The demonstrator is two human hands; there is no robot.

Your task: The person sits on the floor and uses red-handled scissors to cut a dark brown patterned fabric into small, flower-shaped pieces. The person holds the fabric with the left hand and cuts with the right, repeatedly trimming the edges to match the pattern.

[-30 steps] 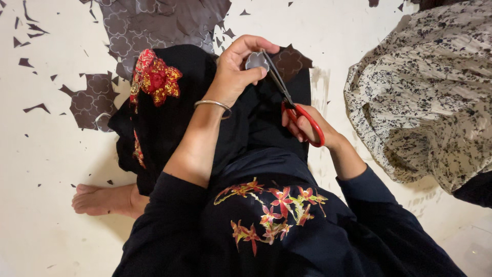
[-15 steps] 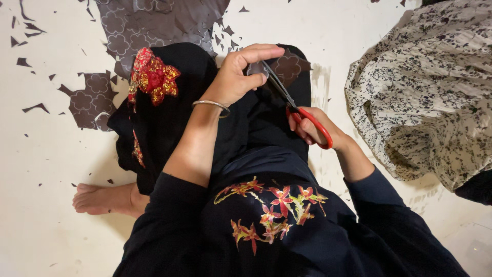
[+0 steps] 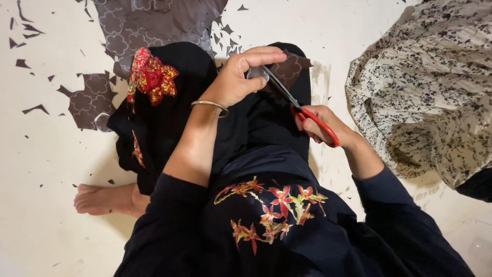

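Observation:
My left hand [image 3: 241,77] is raised over my lap and pinches a small grey-brown patterned fabric piece [image 3: 256,73] between thumb and fingers. My right hand [image 3: 320,123] grips red-handled scissors [image 3: 297,105], whose blades point up and left into that piece. A silver bangle [image 3: 209,105] sits on my left wrist. I sit on the floor in black clothes with red and gold embroidery [image 3: 151,77] on one knee and a flower print [image 3: 271,205] on my front.
A larger brown patterned cloth [image 3: 154,23] and cut scraps [image 3: 89,100] lie on the pale floor ahead and to the left. A cream speckled fabric [image 3: 435,92] is heaped at the right. My bare foot [image 3: 102,199] rests at the left.
Both hands have shifted slightly; the left hand has turned the small piece a little and the scissors have worked along its edge.

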